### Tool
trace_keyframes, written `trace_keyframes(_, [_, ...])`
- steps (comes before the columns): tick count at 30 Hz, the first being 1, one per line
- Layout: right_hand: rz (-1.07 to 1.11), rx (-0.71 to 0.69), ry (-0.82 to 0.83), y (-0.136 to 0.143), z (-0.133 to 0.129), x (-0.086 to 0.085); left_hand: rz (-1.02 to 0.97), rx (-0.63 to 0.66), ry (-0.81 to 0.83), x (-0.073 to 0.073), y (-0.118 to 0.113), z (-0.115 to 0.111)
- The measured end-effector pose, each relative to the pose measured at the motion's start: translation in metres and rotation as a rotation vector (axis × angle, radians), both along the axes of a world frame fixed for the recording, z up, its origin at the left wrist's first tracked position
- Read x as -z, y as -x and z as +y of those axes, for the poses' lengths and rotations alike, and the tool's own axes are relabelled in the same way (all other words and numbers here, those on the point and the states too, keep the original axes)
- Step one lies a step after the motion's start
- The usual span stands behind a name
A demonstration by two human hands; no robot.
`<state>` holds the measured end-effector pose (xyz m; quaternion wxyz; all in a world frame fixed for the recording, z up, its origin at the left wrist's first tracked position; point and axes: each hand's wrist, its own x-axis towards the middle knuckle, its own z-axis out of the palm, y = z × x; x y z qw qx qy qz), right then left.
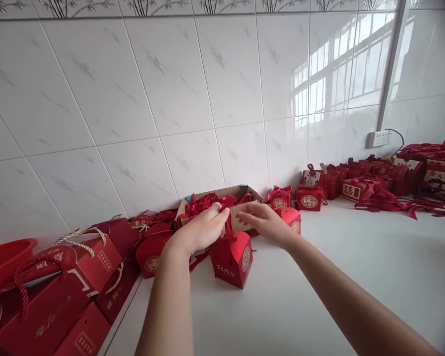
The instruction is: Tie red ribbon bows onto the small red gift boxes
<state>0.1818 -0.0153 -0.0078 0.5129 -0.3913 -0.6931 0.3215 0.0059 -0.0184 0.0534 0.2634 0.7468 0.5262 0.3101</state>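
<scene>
A small red gift box point(232, 259) with gold print stands on the white table, its top gathered with red ribbon point(229, 228). Just above it, my left hand point(206, 228) is closed, and the ribbon at the box's top runs up to its fingertips. My right hand point(266, 223) hovers to the right of the ribbon, fingers curved and apart, with nothing visible in them. Behind both hands lies an open cardboard box point(241, 220) full of red ribbons. Another red box point(292, 218) is partly hidden by my right hand.
Red gift bags point(46, 306) with rope handles crowd the left, beside a red plastic basin point(7, 259). More tied red boxes point(310, 199) line the tiled wall point(193, 99). Loose ribbons point(393, 205) lie at the right, below a wall socket point(378, 139).
</scene>
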Motion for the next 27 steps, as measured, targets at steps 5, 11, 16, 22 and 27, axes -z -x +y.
trace_keyframes(5, [-0.268,-0.025,-0.068,-0.001,-0.023,-0.042,-0.063,-0.002,-0.161,0.003,0.007,-0.008])
trace_keyframes(11, [-0.22,-0.121,-0.14,0.022,-0.037,-0.042,-0.22,0.164,-0.313,0.003,0.004,-0.022])
trace_keyframes(16, [-0.128,-0.194,-0.134,0.042,-0.032,-0.04,-0.274,0.212,-0.31,0.005,0.0,-0.024])
trace_keyframes(22, [-0.089,-0.092,-0.123,0.035,-0.031,-0.04,-0.23,0.076,-0.405,0.0,0.019,-0.033])
trace_keyframes(27, [-0.082,-0.091,-0.087,0.03,-0.032,-0.039,-0.187,0.005,-0.373,-0.006,0.038,-0.046])
